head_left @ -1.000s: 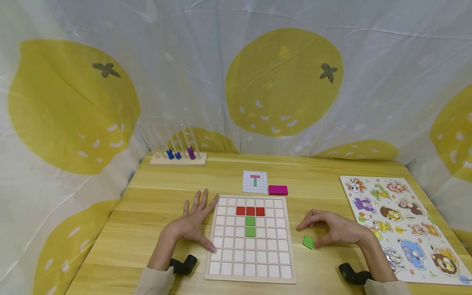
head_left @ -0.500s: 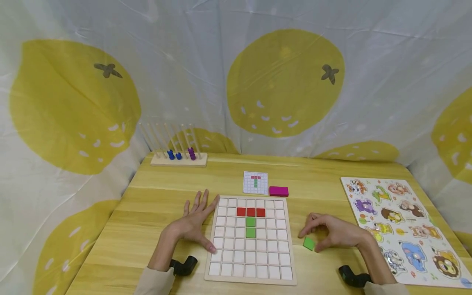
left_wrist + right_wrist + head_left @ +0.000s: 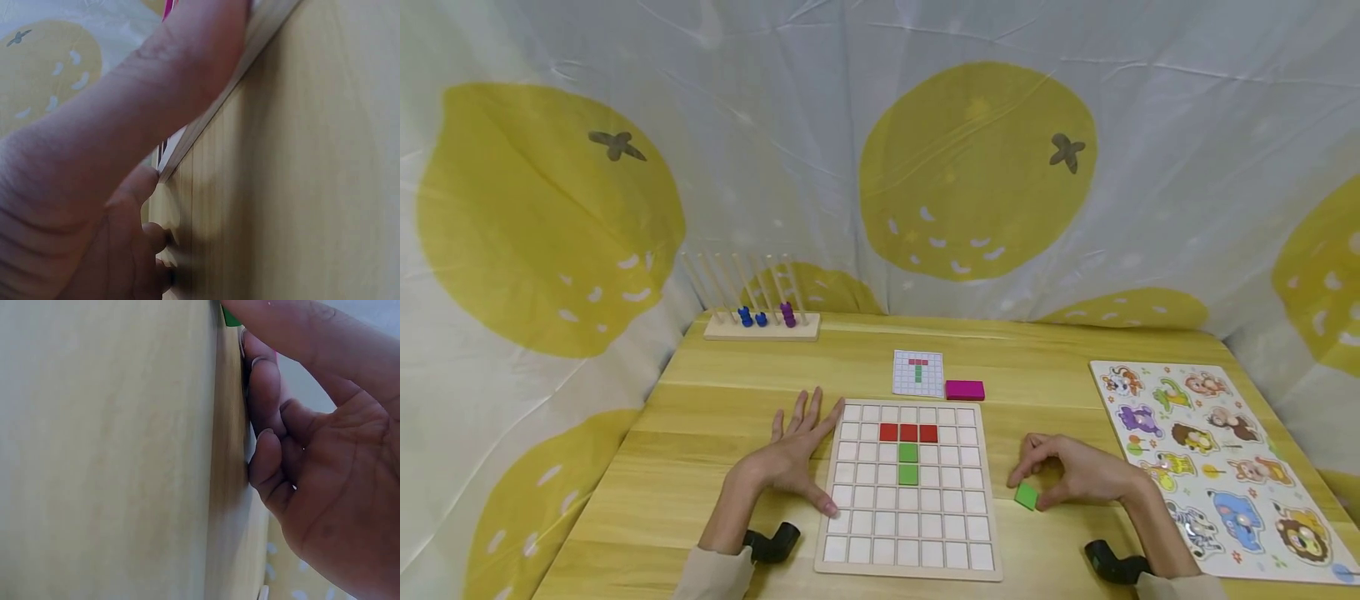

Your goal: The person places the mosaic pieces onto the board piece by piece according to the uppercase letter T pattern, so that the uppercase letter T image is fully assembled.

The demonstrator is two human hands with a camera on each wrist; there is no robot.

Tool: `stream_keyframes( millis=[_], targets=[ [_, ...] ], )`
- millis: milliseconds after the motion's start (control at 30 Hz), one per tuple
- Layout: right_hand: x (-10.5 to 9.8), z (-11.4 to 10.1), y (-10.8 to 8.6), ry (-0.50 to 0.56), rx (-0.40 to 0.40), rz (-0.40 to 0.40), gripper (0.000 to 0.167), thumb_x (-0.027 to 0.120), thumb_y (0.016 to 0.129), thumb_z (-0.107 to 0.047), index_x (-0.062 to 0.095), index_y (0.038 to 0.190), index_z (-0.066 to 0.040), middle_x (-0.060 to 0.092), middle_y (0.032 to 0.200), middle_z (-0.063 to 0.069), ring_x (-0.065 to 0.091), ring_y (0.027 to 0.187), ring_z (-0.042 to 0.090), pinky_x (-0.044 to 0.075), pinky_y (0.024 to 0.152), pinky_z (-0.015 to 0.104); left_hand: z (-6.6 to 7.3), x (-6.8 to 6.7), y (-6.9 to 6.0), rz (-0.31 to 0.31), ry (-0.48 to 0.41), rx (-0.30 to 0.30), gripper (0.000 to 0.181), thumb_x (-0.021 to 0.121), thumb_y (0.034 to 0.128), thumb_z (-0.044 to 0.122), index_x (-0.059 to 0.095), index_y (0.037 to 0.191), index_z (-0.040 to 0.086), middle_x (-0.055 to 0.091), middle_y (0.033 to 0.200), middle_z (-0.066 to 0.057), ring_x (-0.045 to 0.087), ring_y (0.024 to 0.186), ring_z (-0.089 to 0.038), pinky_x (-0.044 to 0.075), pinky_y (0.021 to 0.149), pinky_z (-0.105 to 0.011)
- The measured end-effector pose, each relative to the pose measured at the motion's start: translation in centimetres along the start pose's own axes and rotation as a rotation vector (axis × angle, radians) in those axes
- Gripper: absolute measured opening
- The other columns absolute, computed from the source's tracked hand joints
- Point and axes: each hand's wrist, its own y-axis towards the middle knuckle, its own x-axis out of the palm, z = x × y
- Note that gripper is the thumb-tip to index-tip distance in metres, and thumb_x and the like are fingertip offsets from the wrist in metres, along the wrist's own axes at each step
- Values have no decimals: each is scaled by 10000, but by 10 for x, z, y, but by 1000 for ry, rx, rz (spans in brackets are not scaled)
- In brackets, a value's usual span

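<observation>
A wooden grid board (image 3: 908,572) lies flat, with a row of three red tiles (image 3: 908,432) and two green tiles (image 3: 907,463) below the middle one. My left hand (image 3: 790,458) rests at the board's left side, fingers spread, its thumb and index fingertip touching the edge. To the right of the board, my right hand (image 3: 1078,471) pinches a loose green tile (image 3: 1026,497) between thumb and index finger, low at the tabletop. Only a corner of that green tile (image 3: 230,317) shows past the thumb in the right wrist view; its other fingers are curled.
Behind the board lie a pattern card (image 3: 917,372) with a red and green T and a magenta block (image 3: 965,390). A peg stand (image 3: 762,327) with blue and purple pieces stands back left. An animal puzzle board (image 3: 1225,467) lies at the right. A lemon-print curtain (image 3: 820,167) hangs behind.
My right hand's index finger has come down and in toward the thumb, closing on the loose green tile, which has turned slightly. The left hand and the board stay put.
</observation>
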Motion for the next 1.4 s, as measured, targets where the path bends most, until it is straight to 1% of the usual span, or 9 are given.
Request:
stream_keyframes(
  millis=[333,500,633,867,967,1033,1200,1300,1400],
  targets=[
    [1,3,1,-3,5,3,324,824,843,-112,779,1162,-75,614,1008,194,557,968,247,549,914,251,-1,0,0,-3,-14,2,1516,992,562,474,18,1671,126,-219,1683,-273,-233,1555,-491,-164,1207,-734],
    [3,0,2,1,53,18,290,848,817,-137,796,1099,-93,589,978,199,533,937,244,547,894,234,-1,1,1,-3,-12,8,1515,990,563,478,17,1671,131,-221,1682,-273,-228,1555,-491,-163,1208,-731],
    [4,-2,3,2,91,33,254,864,808,-146,800,1049,-104,611,993,147,554,939,213,560,883,225,-1,1,1,-5,-12,5,1519,989,559,483,16,1671,132,-224,1679,-274,-226,1556,-490,-158,1211,-728],
    [6,-8,6,-123,135,106,215,885,803,-203,780,985,-157,677,995,30,603,870,123,556,775,233,0,0,0,6,-17,13,1515,995,557,466,28,1670,121,-213,1679,-286,-217,1556,-499,-158,1207,-737],
    [8,-12,7,-123,133,119,208,875,822,-205,763,988,-149,692,1014,37,617,848,137,565,746,246,1,1,-2,1,-27,14,1513,997,557,459,30,1669,114,-216,1674,-296,-223,1553,-500,-167,1202,-739],
    [10,-16,8,-121,128,132,205,866,834,-204,752,1000,-165,695,974,32,616,803,126,558,702,241,1,1,-2,-2,-32,11,1511,997,559,460,32,1669,114,-217,1674,-293,-227,1553,-498,-169,1202,-738],
    [25,-36,26,-138,117,218,199,860,845,-231,753,1010,-195,684,852,-4,574,702,45,508,598,225,0,1,-2,5,-26,9,1505,996,567,463,32,1670,121,-211,1682,-284,-222,1556,-497,-153,1207,-742],
    [44,-49,45,-151,139,291,208,877,825,-228,771,994,-171,698,876,-14,554,688,25,488,593,208,0,1,-1,6,-23,12,1507,997,566,464,33,1670,118,-209,1682,-287,-219,1555,-501,-151,1206,-745],
    [68,-59,65,-163,192,362,219,901,794,-224,787,972,-167,705,901,-33,522,647,14,460,576,188,1,0,0,6,-24,13,1512,998,561,464,32,1669,113,-208,1679,-293,-220,1554,-504,-153,1202,-747]
  ],
)
